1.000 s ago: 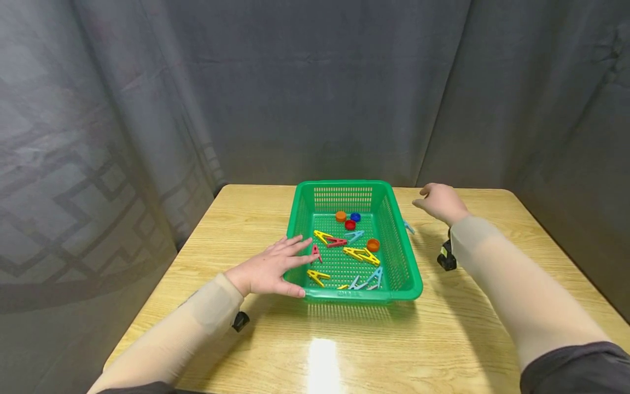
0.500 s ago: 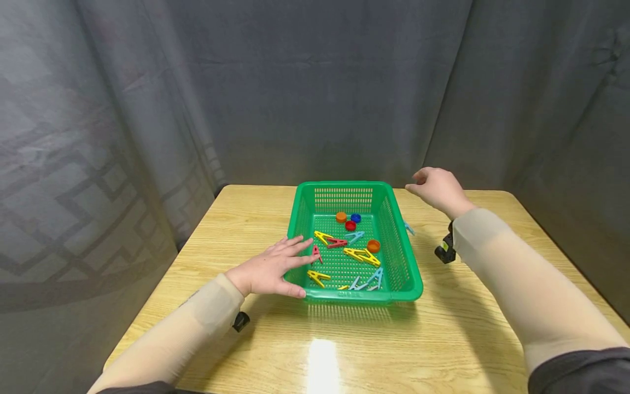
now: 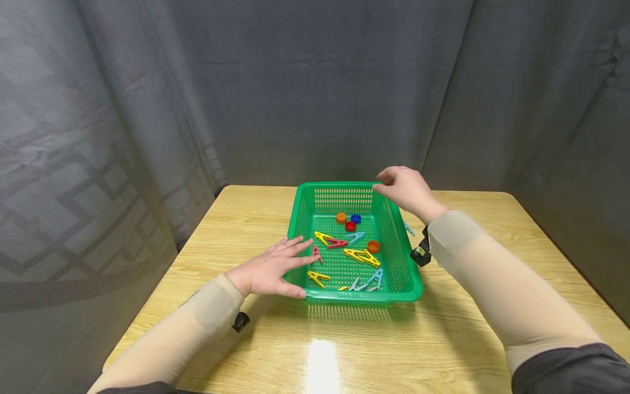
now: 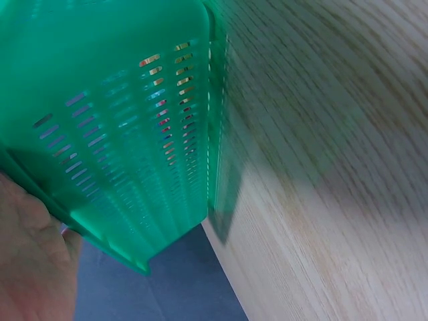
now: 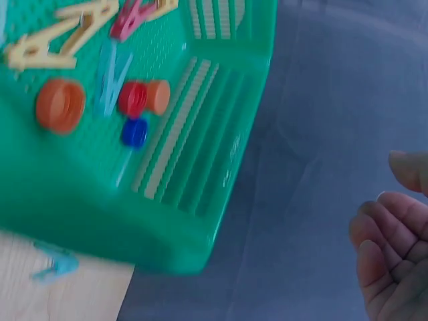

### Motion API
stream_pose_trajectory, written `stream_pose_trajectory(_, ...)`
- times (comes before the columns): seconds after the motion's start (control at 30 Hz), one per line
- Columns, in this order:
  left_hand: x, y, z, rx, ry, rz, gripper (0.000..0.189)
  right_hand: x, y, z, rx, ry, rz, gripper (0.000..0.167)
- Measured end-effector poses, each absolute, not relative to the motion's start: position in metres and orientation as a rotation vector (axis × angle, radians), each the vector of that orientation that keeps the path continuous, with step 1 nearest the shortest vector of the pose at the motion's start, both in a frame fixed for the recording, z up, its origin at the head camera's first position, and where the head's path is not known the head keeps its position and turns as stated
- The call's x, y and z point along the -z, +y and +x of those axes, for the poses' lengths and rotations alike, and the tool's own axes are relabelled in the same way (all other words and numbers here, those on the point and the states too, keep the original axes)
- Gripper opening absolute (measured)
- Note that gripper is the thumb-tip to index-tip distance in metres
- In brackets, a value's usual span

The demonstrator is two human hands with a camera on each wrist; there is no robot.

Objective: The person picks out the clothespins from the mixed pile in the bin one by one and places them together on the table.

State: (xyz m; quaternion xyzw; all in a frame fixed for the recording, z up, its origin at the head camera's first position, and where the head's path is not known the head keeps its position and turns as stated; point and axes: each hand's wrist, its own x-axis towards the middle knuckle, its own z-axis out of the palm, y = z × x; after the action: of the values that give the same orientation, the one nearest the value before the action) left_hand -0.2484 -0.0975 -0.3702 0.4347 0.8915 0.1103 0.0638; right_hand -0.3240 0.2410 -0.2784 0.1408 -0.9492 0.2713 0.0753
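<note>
A green plastic basket [image 3: 354, 296] stands on the table. My left hand [image 3: 278, 267] rests with spread fingers over its near left rim, thumb at the front edge. Above the far right corner is my right hand [image 3: 407, 190], palm down. The right wrist view shows its loosely bent fingers [image 5: 374, 244] and a gap before the thumb, with nothing seen between. On the basket floor lie yellow clothespins [image 3: 363, 256], red clothespins [image 3: 337, 242] and light blue clothespins [image 3: 377, 275]. Toward the back are an orange bottle cap [image 3: 341, 218], a blue cap [image 3: 356, 218] and a red cap [image 3: 350, 226].
Another orange cap [image 3: 373, 247] sits near the basket's right wall. Outside that wall, a light blue clothespin [image 3: 409, 228] lies on the wooden table [image 3: 246, 219]. Grey curtains [image 3: 315, 109] hang behind and on both sides.
My right hand has risen slightly and moved left, from beyond the basket's right side to over its far right corner. The left hand and basket have stayed in place.
</note>
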Motion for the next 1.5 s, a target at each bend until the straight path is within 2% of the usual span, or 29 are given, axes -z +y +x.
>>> stream_pose_trajectory(0.33, 0.369, -0.096, -0.249, -0.312, 2.7, 1.3, 0.082, 0.301, 0.199, -0.329, -0.861, -2.863, 0.565, 0.037)
stream_pose_trajectory(0.83, 0.369, -0.094, -0.249, -0.311, 2.685, 1.313, 0.08, 0.344, 0.176, -0.335, -0.807, -3.022, 0.658, 0.04)
stream_pose_trajectory(1.17, 0.37, -0.095, -0.249, -0.31, 2.699, 1.334, 0.081, 0.362, 0.177, -0.342, -0.625, -3.284, 0.539, 0.023)
stream_pose_trajectory(1.37, 0.371, -0.096, -0.25, -0.316, 2.699, 1.331, 0.082, 0.369, 0.175, -0.344, -0.399, -3.462, 0.553, 0.029)
stream_pose_trajectory(1.5, 0.371, -0.096, -0.249, -0.318, 2.699, 1.32, 0.081, 0.372, 0.173, -0.342, -0.262, -3.536, 0.626, 0.042)
